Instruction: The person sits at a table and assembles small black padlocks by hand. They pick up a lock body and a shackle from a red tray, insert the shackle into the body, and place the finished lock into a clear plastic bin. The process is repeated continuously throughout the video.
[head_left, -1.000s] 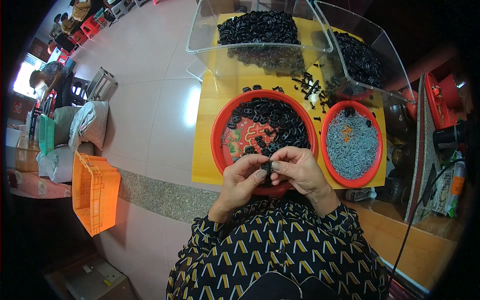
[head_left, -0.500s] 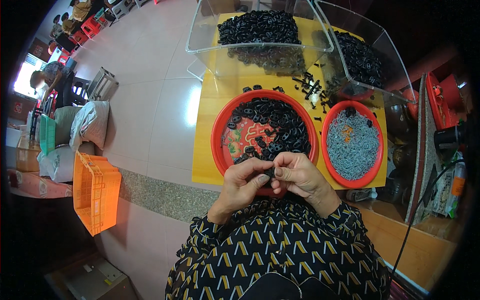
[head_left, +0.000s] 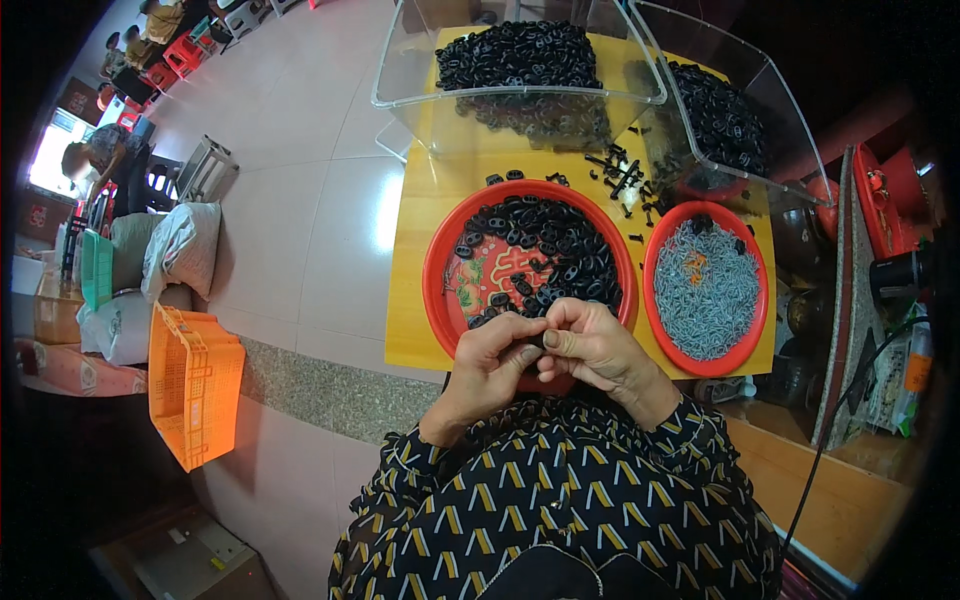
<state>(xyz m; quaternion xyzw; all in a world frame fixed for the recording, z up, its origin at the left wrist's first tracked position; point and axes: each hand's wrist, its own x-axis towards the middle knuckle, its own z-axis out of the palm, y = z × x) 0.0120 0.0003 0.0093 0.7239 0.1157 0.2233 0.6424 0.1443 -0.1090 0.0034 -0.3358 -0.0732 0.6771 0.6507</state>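
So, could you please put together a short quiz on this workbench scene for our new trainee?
1. True or false: both hands, the left hand and the right hand, meet over the near rim of the large red tray.
2. What fills the small red tray? A) grey parts B) black parts C) nothing
3. What sits on the floor to the person's left?

Key: 1. True. 2. A; the black parts lie in the large tray and in the two clear bins. 3. An orange crate.
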